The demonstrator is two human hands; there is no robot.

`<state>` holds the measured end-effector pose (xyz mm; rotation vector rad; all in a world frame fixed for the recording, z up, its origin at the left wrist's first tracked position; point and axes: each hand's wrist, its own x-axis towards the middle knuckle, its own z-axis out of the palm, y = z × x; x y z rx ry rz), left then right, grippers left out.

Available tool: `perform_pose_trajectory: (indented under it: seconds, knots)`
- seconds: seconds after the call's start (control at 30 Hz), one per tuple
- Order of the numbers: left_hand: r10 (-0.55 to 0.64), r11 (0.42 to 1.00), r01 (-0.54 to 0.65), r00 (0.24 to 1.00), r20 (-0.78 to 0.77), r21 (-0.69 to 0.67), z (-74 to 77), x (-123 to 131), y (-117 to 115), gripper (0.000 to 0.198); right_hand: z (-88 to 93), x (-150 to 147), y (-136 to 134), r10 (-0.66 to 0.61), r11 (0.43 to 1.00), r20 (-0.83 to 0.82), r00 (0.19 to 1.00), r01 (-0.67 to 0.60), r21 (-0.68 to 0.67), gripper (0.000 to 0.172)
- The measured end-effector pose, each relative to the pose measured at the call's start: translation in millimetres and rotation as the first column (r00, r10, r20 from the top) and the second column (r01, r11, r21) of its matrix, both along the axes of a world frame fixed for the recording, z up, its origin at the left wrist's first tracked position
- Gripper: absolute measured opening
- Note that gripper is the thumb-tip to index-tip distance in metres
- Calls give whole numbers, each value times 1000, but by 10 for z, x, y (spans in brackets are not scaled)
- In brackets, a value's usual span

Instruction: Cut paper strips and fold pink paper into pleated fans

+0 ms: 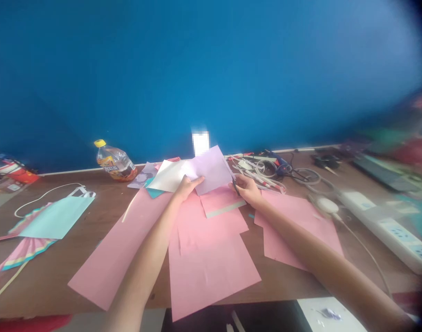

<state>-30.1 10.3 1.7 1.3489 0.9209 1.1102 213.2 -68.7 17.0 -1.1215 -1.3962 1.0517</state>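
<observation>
A sheet of light purple paper [213, 170] is raised above the table, its left part looking pale, almost white. My left hand [187, 188] pinches its lower edge, thumb on top. My right hand [248, 190] is closed around scissors [235, 186] at the sheet's right edge; only a dark part of them shows clearly. Beneath the hands lie pink paper sheets [211, 272] and a smaller pink piece with a pale strip [221, 203]. Another long pink sheet [103, 258] is under my left forearm, and more pink paper [297, 226] lies beside my right forearm.
A bottle with a yellow cap [116, 162] leans at the back left. A pale blue paper bag [59, 216] with a folded striped piece lies left. Cables [259, 170], a glue gun [282, 163] and a white power strip [380, 226] occupy the right. A blue wall [211, 69] rises behind.
</observation>
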Motion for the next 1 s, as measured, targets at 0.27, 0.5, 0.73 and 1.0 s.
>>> perform_pose_trajectory:
  seconds: [0.27,0.5,0.73,1.0]
  knots:
    - [-20,999,19,1000,16,33,26,18,-7,62,-9,4,10,-15,1000,-14,1000,15,-1,33]
    - [31,999,-31,999,13,18,89,30,-65,59,-11,4,7,-18,999,-14,1000,18,29,30]
    - [581,781,-609,791,193,143,442,29,18,25,-28,-6,12,-47,998,-1,999,47,32,30]
    - [-90,908,-19,967,239,419,1227,16,-1149,12,-21,13,17,-20,999,19,1000,19,27,34]
